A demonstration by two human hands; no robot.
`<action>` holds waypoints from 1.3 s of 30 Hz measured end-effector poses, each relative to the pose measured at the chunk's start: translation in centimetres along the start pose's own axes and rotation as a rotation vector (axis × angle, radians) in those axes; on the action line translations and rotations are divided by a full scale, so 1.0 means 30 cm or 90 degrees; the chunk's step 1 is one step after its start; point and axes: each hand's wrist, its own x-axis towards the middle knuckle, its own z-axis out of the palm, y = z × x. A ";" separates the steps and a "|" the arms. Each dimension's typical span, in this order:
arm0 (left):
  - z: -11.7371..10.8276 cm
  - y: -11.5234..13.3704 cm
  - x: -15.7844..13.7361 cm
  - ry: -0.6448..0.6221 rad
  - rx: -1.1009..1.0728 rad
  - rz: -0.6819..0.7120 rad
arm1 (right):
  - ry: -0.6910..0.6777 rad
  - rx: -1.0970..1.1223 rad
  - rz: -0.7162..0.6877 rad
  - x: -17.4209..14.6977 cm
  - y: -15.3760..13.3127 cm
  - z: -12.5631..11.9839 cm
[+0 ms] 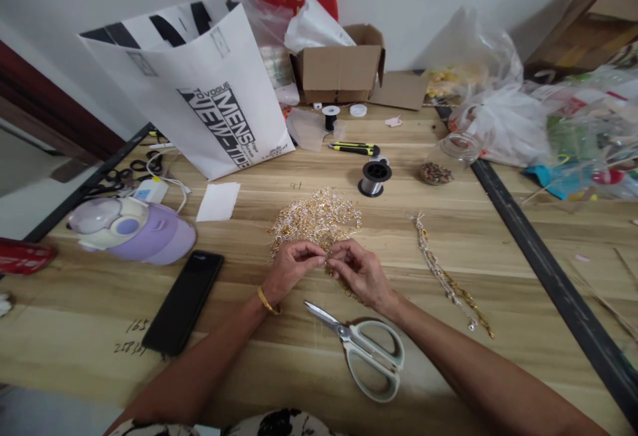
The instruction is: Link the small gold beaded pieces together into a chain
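We are pinching left hand and right hand fingertips on something tiny, glittering pile just beyond, scissors nearer us, tabletop stretching rightward to a black strip.

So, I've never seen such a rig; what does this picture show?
There is no machine: this single picture comes from a camera worn on the head of a person working bare-handed, looking forward and down. On the wooden table lie a pile of gold and clear pieces, pale-handled scissors, a dark phone, a black-rimmed spool and gold and silver chains. The left hand and right hand meet at the pile's near edge, each in a pinching grip; whatever they hold is too small to tell.
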 end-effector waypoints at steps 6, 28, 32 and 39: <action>0.001 0.001 -0.001 -0.007 0.005 0.014 | -0.004 0.013 -0.005 0.001 0.007 0.001; -0.002 -0.015 0.001 -0.034 0.017 0.088 | -0.014 0.006 0.013 0.002 -0.004 0.000; -0.005 -0.017 0.001 -0.035 0.036 0.093 | -0.014 0.001 0.018 0.002 -0.005 -0.001; -0.005 -0.018 0.001 -0.036 0.053 0.109 | -0.016 0.026 0.025 0.004 -0.008 0.000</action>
